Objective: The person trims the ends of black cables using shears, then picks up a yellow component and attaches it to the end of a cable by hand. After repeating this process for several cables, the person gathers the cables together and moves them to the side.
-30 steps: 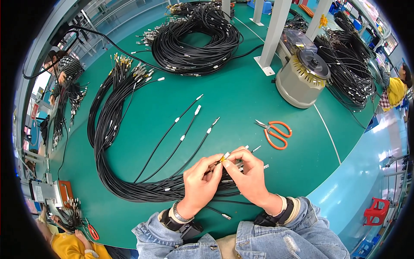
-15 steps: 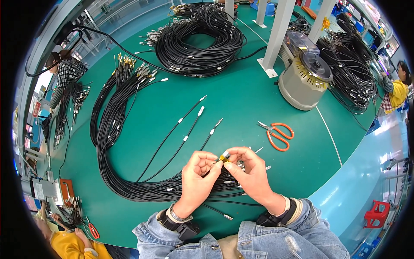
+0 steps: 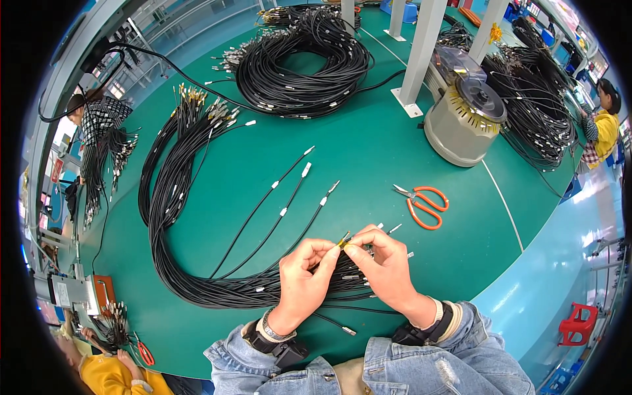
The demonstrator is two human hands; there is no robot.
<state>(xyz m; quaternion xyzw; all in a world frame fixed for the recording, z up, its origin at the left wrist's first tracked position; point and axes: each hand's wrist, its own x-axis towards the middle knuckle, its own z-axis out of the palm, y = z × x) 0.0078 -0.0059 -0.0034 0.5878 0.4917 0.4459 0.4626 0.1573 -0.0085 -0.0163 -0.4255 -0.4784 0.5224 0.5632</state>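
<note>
Fingertips of the left hand (image 3: 306, 271) and the right hand (image 3: 383, 268) meet in a narrow pinch, holding a small yellow strip (image 3: 343, 243) whose exact form is hard to make out. It sits above one end of a curved bundle of black cables (image 3: 191, 289) on a green table (image 3: 368, 178), with orange-handled scissors (image 3: 413, 195) lying beyond the right hand.

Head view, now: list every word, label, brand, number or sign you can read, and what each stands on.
No text can be read with certainty.
White tags on the black cables: any print is too small.
Pale label on the grey box, lower left: too small.
Red panel, far left, perhaps a sign: too blurred.
</note>
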